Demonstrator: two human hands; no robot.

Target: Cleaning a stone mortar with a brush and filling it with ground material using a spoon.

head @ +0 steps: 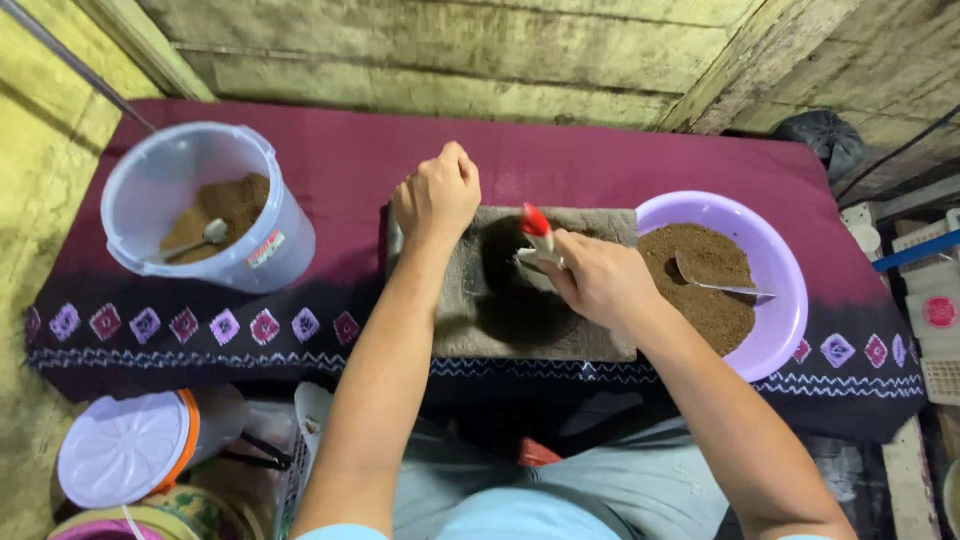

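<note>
- Over the grey stone slab (470, 330) at the middle of the table (620, 165), I have both forearms stretched forward from the bottom edge of the view.
- My left hand (437, 195) sits at the slab's far left corner, knuckles up, fingers curled into a closed fist; I cannot tell whether anything is inside it.
- My right hand (600, 280) is angled inward over the slab's right half, fingers wrapped tight around a small tool with a red tip (535, 225) that sticks up and away from me.
- Most of that tool is hidden by my grip, so I cannot make out its kind.
- A dark patch (515, 290) lies on the slab just below the tool.
- A purple bowl (785, 290) of brown powder with a spoon (715, 280) stands just right of the slab, touching my right wrist's side of it.
- A clear bucket (205, 205) with more powder stands well to the left.
- Lidded containers (125, 450) at bottom left are cut off by the frame.
</note>
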